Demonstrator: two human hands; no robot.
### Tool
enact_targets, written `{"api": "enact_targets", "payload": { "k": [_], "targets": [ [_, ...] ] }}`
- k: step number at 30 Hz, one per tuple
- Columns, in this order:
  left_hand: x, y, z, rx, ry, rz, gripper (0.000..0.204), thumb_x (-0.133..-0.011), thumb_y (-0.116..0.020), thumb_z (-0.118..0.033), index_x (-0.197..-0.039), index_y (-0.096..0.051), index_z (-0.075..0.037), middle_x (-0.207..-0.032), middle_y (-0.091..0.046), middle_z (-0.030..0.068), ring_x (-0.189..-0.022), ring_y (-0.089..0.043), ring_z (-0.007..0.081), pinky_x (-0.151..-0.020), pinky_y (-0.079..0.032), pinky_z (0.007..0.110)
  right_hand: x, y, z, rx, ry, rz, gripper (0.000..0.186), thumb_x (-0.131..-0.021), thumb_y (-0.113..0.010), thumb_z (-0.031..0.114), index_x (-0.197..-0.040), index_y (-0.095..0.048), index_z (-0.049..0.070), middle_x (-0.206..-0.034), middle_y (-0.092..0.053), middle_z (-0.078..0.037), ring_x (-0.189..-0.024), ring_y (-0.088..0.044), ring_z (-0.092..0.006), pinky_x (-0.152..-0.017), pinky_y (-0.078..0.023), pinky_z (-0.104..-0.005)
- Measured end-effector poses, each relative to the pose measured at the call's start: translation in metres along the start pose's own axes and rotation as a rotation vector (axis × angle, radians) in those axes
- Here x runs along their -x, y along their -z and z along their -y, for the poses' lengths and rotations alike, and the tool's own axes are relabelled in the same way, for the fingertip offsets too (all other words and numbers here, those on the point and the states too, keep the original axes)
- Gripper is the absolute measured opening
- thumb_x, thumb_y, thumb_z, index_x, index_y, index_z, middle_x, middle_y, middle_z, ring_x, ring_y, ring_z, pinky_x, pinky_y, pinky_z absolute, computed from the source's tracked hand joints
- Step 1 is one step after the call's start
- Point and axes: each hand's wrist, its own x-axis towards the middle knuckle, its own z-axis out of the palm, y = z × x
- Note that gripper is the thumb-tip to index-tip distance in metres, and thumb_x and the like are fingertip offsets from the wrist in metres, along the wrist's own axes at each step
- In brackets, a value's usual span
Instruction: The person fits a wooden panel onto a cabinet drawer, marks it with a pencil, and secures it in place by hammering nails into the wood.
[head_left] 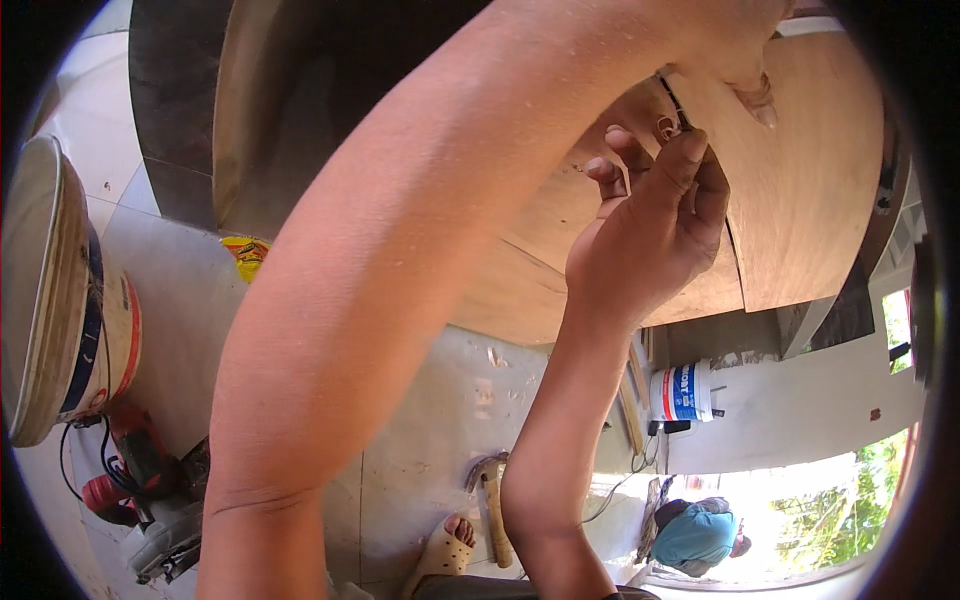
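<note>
Crossing the frame from seven to one o'clock, the left forearm ends in a left hand [745, 60] pressed flat on a curved plywood panel [800, 200]. Just below, the right hand [655, 225] pinches a small metal tool [672, 112] against the panel's edge. On the floor at six o'clock lie a hammer [492, 505], and at eight a red power saw [140, 490] beside a white bucket [60, 300].
</note>
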Motion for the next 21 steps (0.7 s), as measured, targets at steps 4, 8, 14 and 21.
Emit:
{"api": "enact_targets", "payload": {
  "k": [4, 8, 14, 21],
  "targets": [
    [-0.004, 0.002, 0.006, 0.082, -0.048, -0.005, 0.039, -0.067, -0.085, -0.012, -0.095, -0.068, 0.009, -0.092, -0.069, 0.0253, -0.090, -0.069, 0.0353, -0.079, -0.056, 0.039, -0.003, -0.007, -0.004, 0.028, 0.032, -0.036, 0.032, -0.096, -0.063, 0.031, -0.110, -0.057, 0.004, -0.097, -0.066, -0.007, -0.076, -0.063, -0.0181, -0.062, -0.046, -0.0312],
    [-0.010, 0.013, 0.015, 0.263, -0.034, 0.165, 0.042, -0.067, -0.085, -0.012, -0.099, -0.067, 0.008, -0.093, -0.068, 0.0252, -0.090, -0.069, 0.0355, -0.080, -0.056, 0.040, -0.004, -0.012, -0.006, 0.061, 0.077, -0.089, 0.031, -0.096, -0.064, 0.032, -0.106, -0.059, 0.004, -0.089, -0.069, -0.006, -0.072, -0.061, -0.0139, -0.061, -0.046, -0.0293],
    [0.008, 0.007, 0.013, 0.257, -0.057, -0.097, 0.038, -0.067, -0.084, -0.011, -0.095, -0.067, 0.008, -0.092, -0.069, 0.0248, -0.090, -0.068, 0.0353, -0.079, -0.056, 0.040, -0.004, -0.014, -0.010, 0.094, 0.053, -0.109, 0.032, -0.095, -0.064, 0.034, -0.100, -0.061, 0.002, -0.080, -0.067, -0.004, -0.070, -0.061, -0.0106, -0.059, -0.046, -0.0259],
    [-0.002, 0.001, 0.031, 0.238, -0.176, 0.098, 0.044, -0.068, -0.084, -0.011, -0.103, -0.064, 0.008, -0.097, -0.068, 0.0235, -0.092, -0.067, 0.0341, -0.080, -0.055, 0.040, -0.001, -0.019, 0.000, 0.136, 0.021, -0.098, 0.026, -0.098, -0.059, 0.030, -0.098, -0.061, 0.004, -0.080, -0.065, -0.003, -0.070, -0.058, -0.0105, -0.058, -0.043, -0.0263]
  ]
}}
